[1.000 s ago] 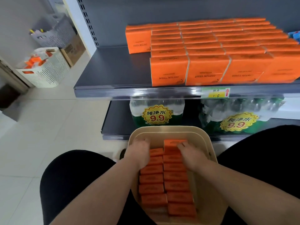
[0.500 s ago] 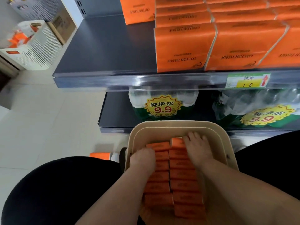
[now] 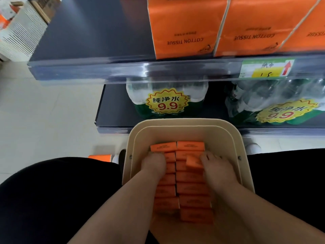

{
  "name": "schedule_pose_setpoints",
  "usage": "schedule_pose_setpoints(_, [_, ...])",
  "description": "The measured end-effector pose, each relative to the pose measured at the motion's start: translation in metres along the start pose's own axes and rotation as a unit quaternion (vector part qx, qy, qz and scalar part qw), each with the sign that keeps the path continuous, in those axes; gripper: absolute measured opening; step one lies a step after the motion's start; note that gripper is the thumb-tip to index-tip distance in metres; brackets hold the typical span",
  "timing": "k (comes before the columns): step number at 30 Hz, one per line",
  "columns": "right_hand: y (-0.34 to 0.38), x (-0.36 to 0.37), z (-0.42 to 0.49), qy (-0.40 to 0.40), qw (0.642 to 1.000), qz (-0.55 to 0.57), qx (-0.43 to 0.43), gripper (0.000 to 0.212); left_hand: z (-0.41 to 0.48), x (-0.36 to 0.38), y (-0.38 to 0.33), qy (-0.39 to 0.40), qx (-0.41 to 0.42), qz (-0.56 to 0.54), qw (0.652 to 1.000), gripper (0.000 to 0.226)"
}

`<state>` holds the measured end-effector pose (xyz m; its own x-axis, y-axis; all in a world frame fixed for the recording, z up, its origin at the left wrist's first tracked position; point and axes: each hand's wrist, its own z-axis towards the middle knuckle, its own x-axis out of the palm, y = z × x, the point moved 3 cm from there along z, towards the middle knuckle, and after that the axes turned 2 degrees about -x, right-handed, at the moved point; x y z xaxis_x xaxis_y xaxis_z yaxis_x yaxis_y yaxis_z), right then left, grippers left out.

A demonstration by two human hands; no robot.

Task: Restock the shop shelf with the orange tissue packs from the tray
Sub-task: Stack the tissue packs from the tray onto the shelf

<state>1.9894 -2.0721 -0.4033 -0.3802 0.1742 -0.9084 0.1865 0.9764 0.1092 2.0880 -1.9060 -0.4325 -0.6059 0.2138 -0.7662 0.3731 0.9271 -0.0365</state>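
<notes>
A beige tray rests between my knees and holds two columns of small orange tissue packs. My left hand lies on the left column near its far end, fingers curled down around a pack. My right hand is on the right column and grips one pack, which is tipped up above its neighbours. Above, the dark shelf carries large orange cotton tissue packs on its right part; its left part is bare.
Shrink-wrapped water bottle packs with 9.9 stickers sit on the lower shelf just behind the tray. A price tag marks the shelf edge. One orange pack lies on the floor at the left. A white basket stands at the far left.
My view has dropped closer to the tray. My right hand has drawn back a little and tipped one pack up out of the right column. My left hand stays on the left column.
</notes>
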Motion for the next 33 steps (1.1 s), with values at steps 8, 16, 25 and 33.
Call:
schedule_pose_setpoints(8, [-0.012, 0.008, 0.004, 0.014, 0.997, 0.075, 0.033, 0.05, 0.025, 0.016, -0.012, -0.014, 0.033, 0.067, 0.997, 0.034])
schedule_pose_setpoints(16, [-0.005, 0.009, 0.008, 0.009, 0.997, 0.077, 0.015, 0.04, 0.042, 0.022, -0.005, -0.058, 0.061, 0.219, 0.972, 0.034])
schedule_pose_setpoints(25, [-0.002, -0.004, 0.01, -0.011, 0.998, 0.062, 0.024, 0.038, 0.017, 0.005, -0.002, -0.058, 0.034, 0.141, 0.988, 0.032])
schedule_pose_setpoints(33, [0.009, -0.041, -0.013, -0.066, 0.998, 0.016, 0.02, 0.039, -0.035, -0.048, -0.008, -0.091, -0.007, 0.009, 0.996, 0.038])
